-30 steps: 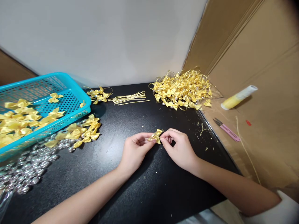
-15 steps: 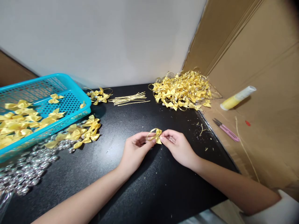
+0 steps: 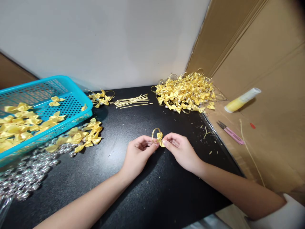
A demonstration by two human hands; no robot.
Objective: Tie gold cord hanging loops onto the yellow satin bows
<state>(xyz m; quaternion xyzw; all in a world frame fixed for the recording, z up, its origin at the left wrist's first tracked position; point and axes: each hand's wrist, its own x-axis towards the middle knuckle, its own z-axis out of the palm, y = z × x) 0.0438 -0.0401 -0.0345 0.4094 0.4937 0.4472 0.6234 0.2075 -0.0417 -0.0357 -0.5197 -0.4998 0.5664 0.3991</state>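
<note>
Between my hands, just above the black table (image 3: 133, 190), is a yellow ribbon bow (image 3: 160, 140) joined to a gold wire loop (image 3: 152, 133). My left hand (image 3: 140, 149) is closed, its thumb and fingers pinching the base of the loop beside the bow. From the other side my right hand (image 3: 179, 147) pinches the right edge of the bow between thumb and forefinger. The loop stands upright, left of the bow. My fingertips hide the spot where wire and ribbon meet.
A blue basket (image 3: 81, 117) of yellow bows stands left, with silver beads (image 3: 30, 173) in front. Gold wire strips (image 3: 131, 101) lie at the back, beside a heap of finished-looking bows (image 3: 187, 92). At right are pink-handled snips (image 3: 231, 133) and a yellow-white roll (image 3: 243, 100).
The wire loop has turned from lying slanted to a more upright, rounder view, and the bow has twisted slightly with it. Both hands stay almost in place.
</note>
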